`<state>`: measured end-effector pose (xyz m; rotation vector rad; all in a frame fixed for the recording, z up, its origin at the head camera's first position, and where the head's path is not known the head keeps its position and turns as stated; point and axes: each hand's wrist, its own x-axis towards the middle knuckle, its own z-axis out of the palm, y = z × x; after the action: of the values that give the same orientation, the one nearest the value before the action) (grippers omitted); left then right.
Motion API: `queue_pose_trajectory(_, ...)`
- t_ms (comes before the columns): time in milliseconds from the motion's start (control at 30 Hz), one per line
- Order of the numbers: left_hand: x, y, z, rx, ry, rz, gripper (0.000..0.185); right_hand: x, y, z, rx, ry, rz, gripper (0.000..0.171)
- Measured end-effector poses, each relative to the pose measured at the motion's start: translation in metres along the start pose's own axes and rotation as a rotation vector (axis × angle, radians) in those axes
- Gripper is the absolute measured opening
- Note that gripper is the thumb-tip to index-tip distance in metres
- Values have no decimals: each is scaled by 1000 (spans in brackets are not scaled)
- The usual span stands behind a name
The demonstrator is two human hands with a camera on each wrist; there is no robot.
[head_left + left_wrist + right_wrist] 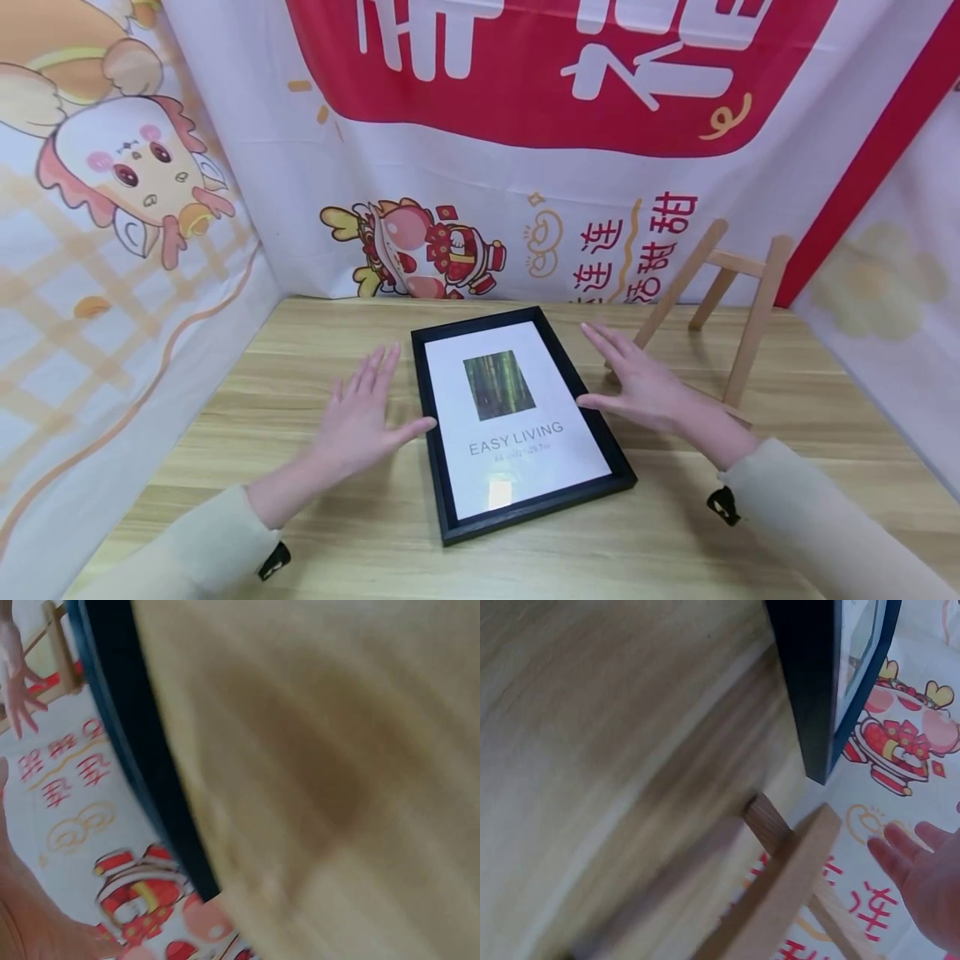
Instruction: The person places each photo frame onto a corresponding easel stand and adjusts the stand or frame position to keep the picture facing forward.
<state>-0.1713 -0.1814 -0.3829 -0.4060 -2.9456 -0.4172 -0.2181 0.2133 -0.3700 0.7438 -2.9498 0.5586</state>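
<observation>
You have one picture frame (517,421) in front of you, one wooden easel (731,287), and your two hands. The black-edged frame lies flat on the light wooden desk (300,525) at the centre of the head view, turned a little so its near corner points toward the lower right; behind its glass sits a white sheet with a small green photo and the words EASY LIVING. Your left hand (360,417) is just left of the frame, palm down and low over the desk, fingers (375,371) straight and spread apart, the thumb reaching toward the frame's left edge; whether it touches the edge cannot be told. Your right hand (637,379) is at the frame's right edge, just right of centre, also flat and palm down, fingers straight and slightly apart, thumb pointing at the frame. Neither hand holds anything. Both forearms come in from the bottom corners in pale cream sleeves. The easel stands at the right of the desk, just behind your right hand, its legs leaning toward the printed banner backdrop (525,125) that fills the upper frame. The wrist views are blurred, showing only desk grain, the frame's dark edge (142,750) and one easel leg (780,900).
</observation>
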Motion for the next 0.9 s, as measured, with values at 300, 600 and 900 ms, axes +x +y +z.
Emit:
queue_pose_trajectory(300,-5,4,25,-304,-28,-77,118,5,11,25,312,-34,10,96)
queue_pose_trajectory(600,-3,-3,53,-457,-120,-170,116,10,20,41,378,-180,104,87)
queue_pose_trajectory(900,-1,-4,61,-451,-151,-157,115,14,30,49,349,-206,136,78)
